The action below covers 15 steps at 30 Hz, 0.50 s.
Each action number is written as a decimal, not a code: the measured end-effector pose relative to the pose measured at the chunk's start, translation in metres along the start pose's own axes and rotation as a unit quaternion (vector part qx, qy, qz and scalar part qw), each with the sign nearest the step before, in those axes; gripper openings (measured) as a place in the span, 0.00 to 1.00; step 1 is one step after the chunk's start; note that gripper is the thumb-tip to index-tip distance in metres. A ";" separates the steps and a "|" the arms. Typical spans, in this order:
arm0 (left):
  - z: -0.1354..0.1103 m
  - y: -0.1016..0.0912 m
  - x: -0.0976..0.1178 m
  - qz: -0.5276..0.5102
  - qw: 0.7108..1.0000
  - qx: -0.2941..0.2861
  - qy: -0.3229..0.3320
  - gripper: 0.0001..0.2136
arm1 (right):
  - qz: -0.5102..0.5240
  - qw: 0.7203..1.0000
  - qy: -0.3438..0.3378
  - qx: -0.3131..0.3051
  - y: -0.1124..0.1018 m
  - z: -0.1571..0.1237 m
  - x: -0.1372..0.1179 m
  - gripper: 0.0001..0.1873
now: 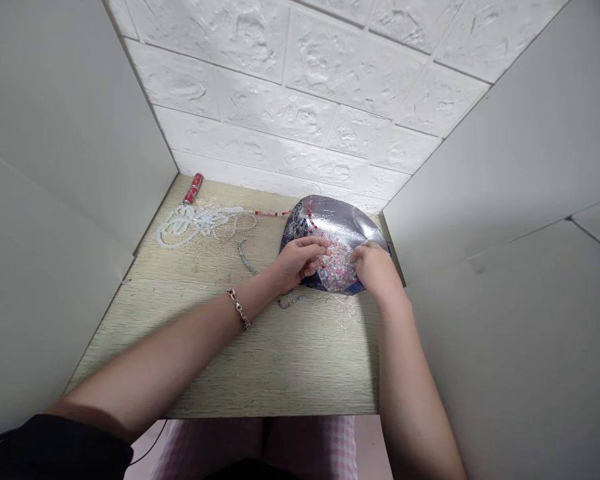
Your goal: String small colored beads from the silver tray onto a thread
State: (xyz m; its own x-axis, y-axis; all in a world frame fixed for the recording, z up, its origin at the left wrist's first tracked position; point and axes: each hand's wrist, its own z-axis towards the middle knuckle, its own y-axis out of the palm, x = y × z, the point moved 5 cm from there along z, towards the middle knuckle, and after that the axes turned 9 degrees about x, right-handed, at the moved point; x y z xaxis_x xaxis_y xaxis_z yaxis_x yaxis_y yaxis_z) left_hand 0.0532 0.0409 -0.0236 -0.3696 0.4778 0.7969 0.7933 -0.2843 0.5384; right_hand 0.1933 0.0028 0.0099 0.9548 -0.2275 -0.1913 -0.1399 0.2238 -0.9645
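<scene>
A loose heap of small pink, white and clear beads (338,268) lies on a shiny dark silver-lined pouch or tray (337,212). My left hand (300,261) is over the heap's left side, thumb and forefinger pinched together; what sits between them is too small to make out. Across from it, my right hand (375,268) reaches into the heap's right edge with fingers curled and pressed together, their tips partly hidden. A strand of red beads (312,217) runs down the silver surface towards my left fingertips.
White bead strands (193,223) lie at the back left beside a red cylinder (194,189). Short greenish strands (247,258) lie near my left wrist, and fine clear thread (341,312) curls in front of the pouch. Panels flank the wooden tabletop (280,373); a white brick-pattern wall (300,100) stands behind.
</scene>
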 end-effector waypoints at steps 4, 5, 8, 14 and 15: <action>-0.001 0.000 0.001 -0.006 1.000 0.004 0.008 0.06 | -0.016 1.000 0.004 0.011 0.000 0.000 0.000 0.17; -0.001 0.000 0.002 -0.009 1.000 0.003 0.010 0.06 | -0.017 1.000 0.003 0.012 0.000 0.000 0.000 0.18; -0.002 0.001 0.002 -0.020 1.000 0.000 0.009 0.05 | -0.019 1.000 0.004 0.006 0.000 -0.001 -0.002 0.18; -0.001 0.001 0.001 -0.016 1.000 -0.010 0.014 0.05 | -0.033 0.999 0.012 -0.012 0.000 -0.003 -0.008 0.17; -0.001 0.001 0.001 -0.014 1.000 -0.010 0.016 0.05 | -0.035 0.999 0.011 -0.011 0.000 -0.003 -0.008 0.17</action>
State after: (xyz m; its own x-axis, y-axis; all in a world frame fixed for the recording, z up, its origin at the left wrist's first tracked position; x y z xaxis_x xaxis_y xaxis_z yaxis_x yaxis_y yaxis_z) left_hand 0.0536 0.0405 -0.0222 -0.4069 0.4599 0.7893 0.7728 -0.2873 0.5658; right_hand 0.1844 0.0014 0.0113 0.9564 -0.2633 -0.1263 -0.0784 0.1851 -0.9796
